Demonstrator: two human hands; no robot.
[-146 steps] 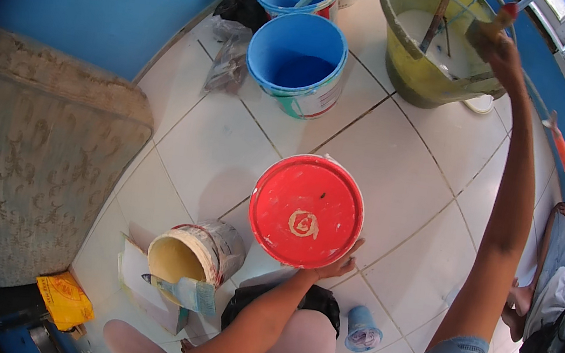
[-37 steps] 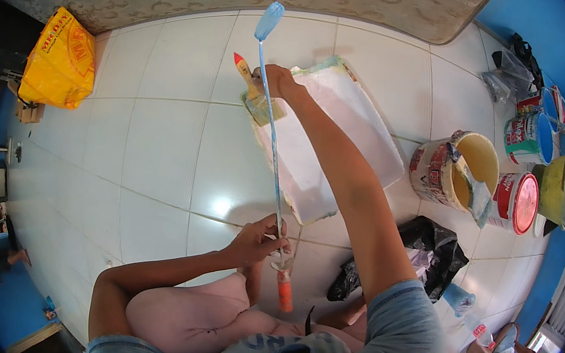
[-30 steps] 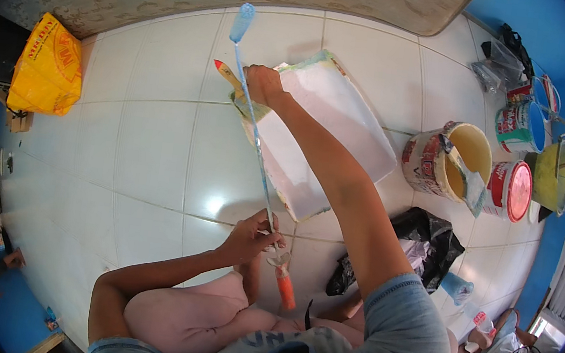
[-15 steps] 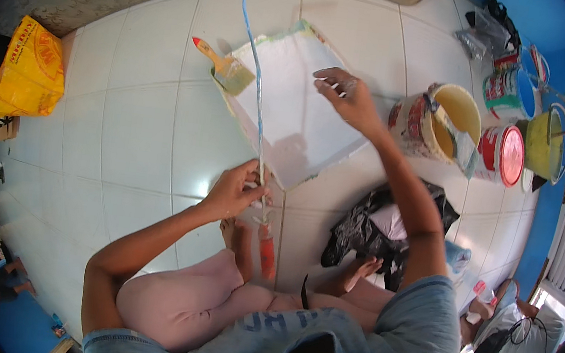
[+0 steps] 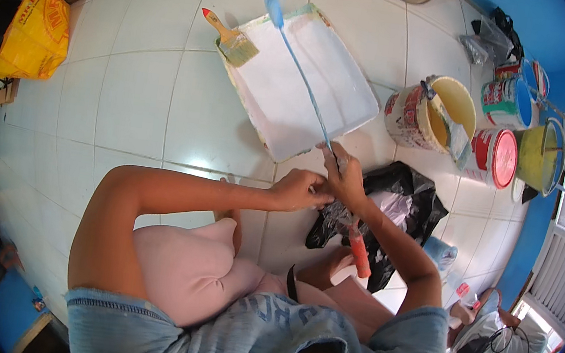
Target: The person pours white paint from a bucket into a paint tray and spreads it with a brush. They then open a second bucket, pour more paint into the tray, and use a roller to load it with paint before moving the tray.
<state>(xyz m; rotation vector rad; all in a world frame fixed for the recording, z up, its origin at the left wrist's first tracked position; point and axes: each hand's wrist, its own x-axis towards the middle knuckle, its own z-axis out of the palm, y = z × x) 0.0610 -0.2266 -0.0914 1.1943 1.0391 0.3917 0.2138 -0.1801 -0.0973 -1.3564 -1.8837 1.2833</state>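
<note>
A long thin rod tool with a blue far end (image 5: 274, 10) and an orange-red piece (image 5: 359, 253) at its near end slants across in front of me. My right hand (image 5: 346, 179) is closed around the rod below its middle. Close beside it, my left hand (image 5: 302, 191) has its fingers curled together; whether they pinch anything is hidden. Beyond my hands lies a shallow paint tray (image 5: 267, 100) with a whitish coating. On its far left corner rests a flat paintbrush (image 5: 235, 44) with a red-tipped wooden handle.
A yellow-lined bucket (image 5: 402, 117) with a brush across it stands right of the tray. Near it are a red-lidded tub (image 5: 493, 156), a green bucket (image 5: 541, 166) and other cans. A black plastic bag (image 5: 420, 200) lies by my right foot. A yellow bag (image 5: 35, 33) stands far left.
My right hand has come down from over the tray and grips the rod, which my left hand held before. The rod has swung to the right, and my left hand has moved right.
</note>
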